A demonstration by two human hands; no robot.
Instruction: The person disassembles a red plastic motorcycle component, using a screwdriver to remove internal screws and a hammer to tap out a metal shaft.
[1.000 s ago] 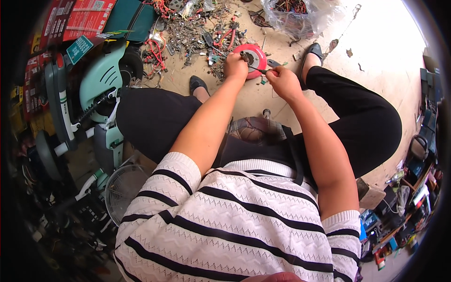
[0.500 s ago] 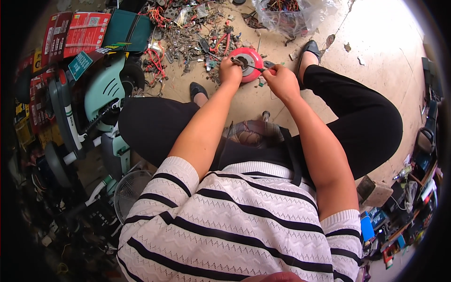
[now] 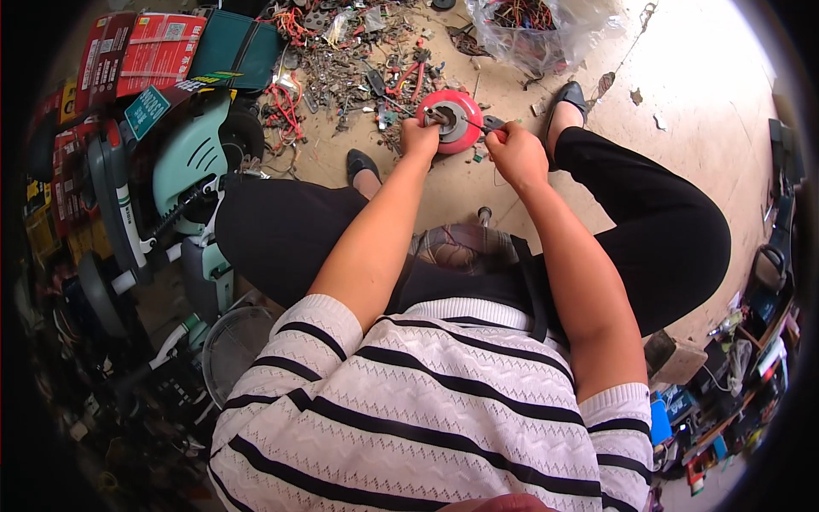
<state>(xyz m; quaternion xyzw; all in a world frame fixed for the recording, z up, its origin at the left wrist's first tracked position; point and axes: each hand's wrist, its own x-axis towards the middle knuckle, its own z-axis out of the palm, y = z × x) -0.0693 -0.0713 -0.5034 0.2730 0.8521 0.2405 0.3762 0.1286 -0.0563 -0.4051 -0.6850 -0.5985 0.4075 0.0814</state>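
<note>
A cluttered workshop spreads around a pale floor (image 3: 682, 136), dark at the edges of the view. At far left stand red printed boxes (image 3: 158, 55), and close to them a mint-green wheeled machine (image 3: 189, 154) with a coil spring; below it, nearer the person, is a round wire fan guard (image 3: 235, 352). Next, a heap of small scrap (image 3: 333, 81) covers the floor, with loose red wires (image 3: 286, 107) on its near side and red-handled pliers (image 3: 418, 72) at its right.

The left hand (image 3: 419, 139) has its fingers curled in at the near left rim of a red-rimmed wheel (image 3: 461, 124). A short dark metal piece (image 3: 436, 116) juts from those fingers over the hub opening; whether the grip is on this piece, the rim or both, I cannot tell. The wheel is between the two hands, a little beyond them, its round face turned up toward the person. The left hand is the nearer one, right against it.

From the right, a thin dark tool (image 3: 479, 126) points leftward across the rim to the hub, its long axis running roughly side to side. The right hand (image 3: 519, 158) pinches its outer end, apart from the wheel.

Beyond, a clear plastic bag (image 3: 554, 47) holds coloured wires. A black shoe (image 3: 567, 98) flanks the right hand, limiting room outward. Farther right, a rough block (image 3: 680, 360) sits beside mixed clutter (image 3: 742, 375).
</note>
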